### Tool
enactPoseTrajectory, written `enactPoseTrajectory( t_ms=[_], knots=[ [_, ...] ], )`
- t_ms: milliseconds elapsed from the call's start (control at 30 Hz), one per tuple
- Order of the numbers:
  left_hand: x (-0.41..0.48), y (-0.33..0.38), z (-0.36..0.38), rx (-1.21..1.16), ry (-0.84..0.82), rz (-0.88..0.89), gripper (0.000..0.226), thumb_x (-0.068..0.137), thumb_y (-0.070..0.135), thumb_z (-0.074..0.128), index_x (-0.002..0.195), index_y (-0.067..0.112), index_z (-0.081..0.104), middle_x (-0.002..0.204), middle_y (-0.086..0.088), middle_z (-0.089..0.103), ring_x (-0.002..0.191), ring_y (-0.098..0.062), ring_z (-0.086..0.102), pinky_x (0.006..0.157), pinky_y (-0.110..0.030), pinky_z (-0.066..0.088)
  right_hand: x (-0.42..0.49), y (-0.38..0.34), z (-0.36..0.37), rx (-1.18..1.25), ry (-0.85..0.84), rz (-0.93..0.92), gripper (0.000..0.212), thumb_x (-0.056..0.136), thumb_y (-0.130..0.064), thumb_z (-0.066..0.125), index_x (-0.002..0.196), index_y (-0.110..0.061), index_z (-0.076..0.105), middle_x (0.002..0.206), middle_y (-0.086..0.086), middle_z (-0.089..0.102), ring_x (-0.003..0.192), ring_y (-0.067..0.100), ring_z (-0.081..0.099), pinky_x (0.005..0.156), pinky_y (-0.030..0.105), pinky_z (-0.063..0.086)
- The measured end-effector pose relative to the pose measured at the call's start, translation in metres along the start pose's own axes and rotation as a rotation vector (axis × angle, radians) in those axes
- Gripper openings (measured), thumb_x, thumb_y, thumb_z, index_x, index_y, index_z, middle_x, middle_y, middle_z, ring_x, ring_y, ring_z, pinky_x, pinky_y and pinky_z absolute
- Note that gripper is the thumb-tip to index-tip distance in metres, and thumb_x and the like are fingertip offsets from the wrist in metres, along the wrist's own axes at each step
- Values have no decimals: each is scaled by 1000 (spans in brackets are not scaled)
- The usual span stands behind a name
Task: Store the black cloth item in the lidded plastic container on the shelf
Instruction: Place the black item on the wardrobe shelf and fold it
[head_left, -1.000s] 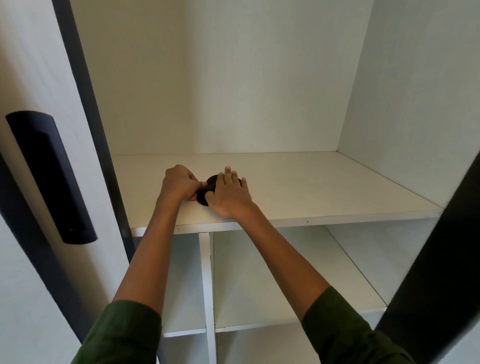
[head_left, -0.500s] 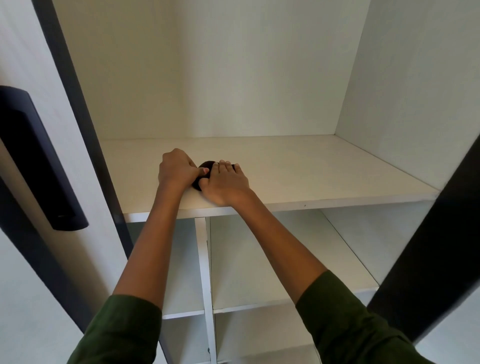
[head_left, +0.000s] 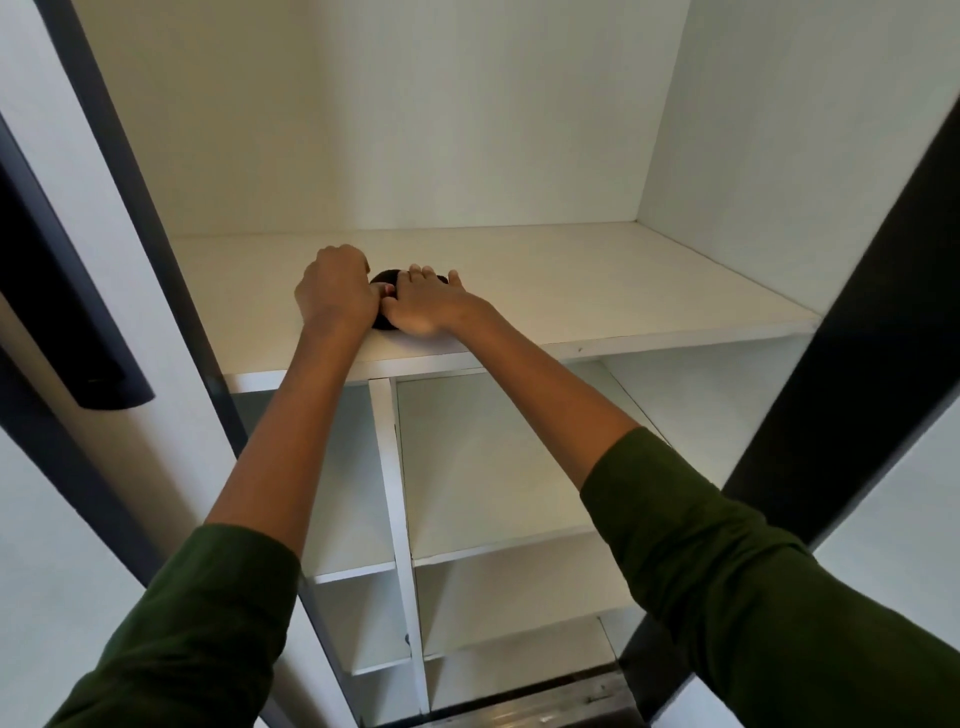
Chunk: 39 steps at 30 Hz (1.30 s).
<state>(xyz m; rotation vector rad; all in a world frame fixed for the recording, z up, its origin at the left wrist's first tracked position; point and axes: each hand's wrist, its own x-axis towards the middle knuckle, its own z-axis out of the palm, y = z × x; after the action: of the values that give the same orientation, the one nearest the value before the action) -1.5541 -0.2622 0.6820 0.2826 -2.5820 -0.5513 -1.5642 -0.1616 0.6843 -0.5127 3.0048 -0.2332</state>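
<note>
Hands meet near the shelf's front edge toward its left end, left hand fisted, right hand pressed flat over the black cloth item; no container shows, so bunch it tight before lifting.

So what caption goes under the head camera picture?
Left hand and right hand press a small black cloth item on the white wardrobe shelf.
</note>
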Motion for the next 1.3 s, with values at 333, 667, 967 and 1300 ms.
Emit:
enactPoseTrajectory(
  t_ms=[333, 667, 967, 1300],
  knots=[
    [-12, -5, 6, 129, -33, 261, 46, 98, 14, 29, 142, 3, 36, 153, -14, 33, 146, -30, 18, 118, -47, 9, -22, 26, -8, 46, 164, -10, 77, 97, -57, 14, 152, -4, 5, 161, 12, 2, 150, 25, -4, 117, 50, -7],
    [-55, 16, 11, 177, -37, 309, 52, 99, 35, 28, 138, 4, 43, 147, -17, 42, 145, -32, 21, 119, -49, 3, -55, 60, 10, 36, 216, -40, 56, 99, -50, 22, 140, -17, 43, 151, 11, 34, 142, 31, 26, 114, 58, 7],
    [-129, 65, 28, 58, 326, 400, 38, 92, 28, 41, 114, 6, 63, 117, -12, 65, 127, -28, 49, 117, -49, 3, -97, 107, 18, 16, 466, -71, 46, 98, -43, 36, 137, -22, 43, 155, 3, 29, 141, 28, 25, 112, 51, 15],
    [-192, 88, 101, 4, 260, 506, 36, 88, 17, 52, 120, 4, 60, 127, -17, 62, 127, -34, 52, 114, -47, 23, -127, 160, 67, -68, 686, -136, 50, 90, -27, 47, 140, -23, 44, 149, 3, 40, 138, 20, 36, 111, 44, 18]
  ],
)
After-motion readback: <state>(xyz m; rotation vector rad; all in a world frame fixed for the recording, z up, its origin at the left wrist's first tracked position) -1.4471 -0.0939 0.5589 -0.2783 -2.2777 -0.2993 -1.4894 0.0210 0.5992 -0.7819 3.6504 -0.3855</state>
